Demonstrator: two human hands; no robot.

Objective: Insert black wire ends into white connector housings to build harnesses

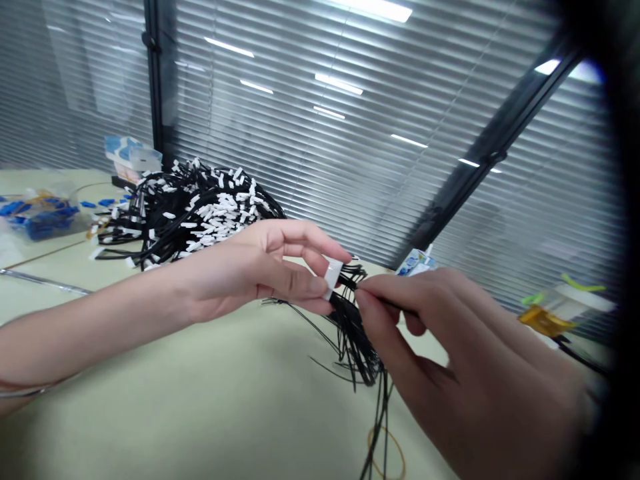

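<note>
Between the thumb and fingers of my left hand (270, 267) is a small white plastic connector (332, 279), held upright. My right hand (450, 360) pinches a thin black wire (353, 285) with thumb and forefinger, close to the connector's right side. Whether the wire's end sits inside the connector or only near it, I cannot tell. Behind and below both hands lies a bundle of loose black wires (357, 347), some trailing down toward the front of the table.
A big heap of black cables with white connectors (220, 213) lies back left. Left of it is a clear bag of blue parts (43, 217). A rubber band (387, 453) lies at the front, and a tape roll (545, 321) at right. Window blinds (310, 133) stand behind the table.
</note>
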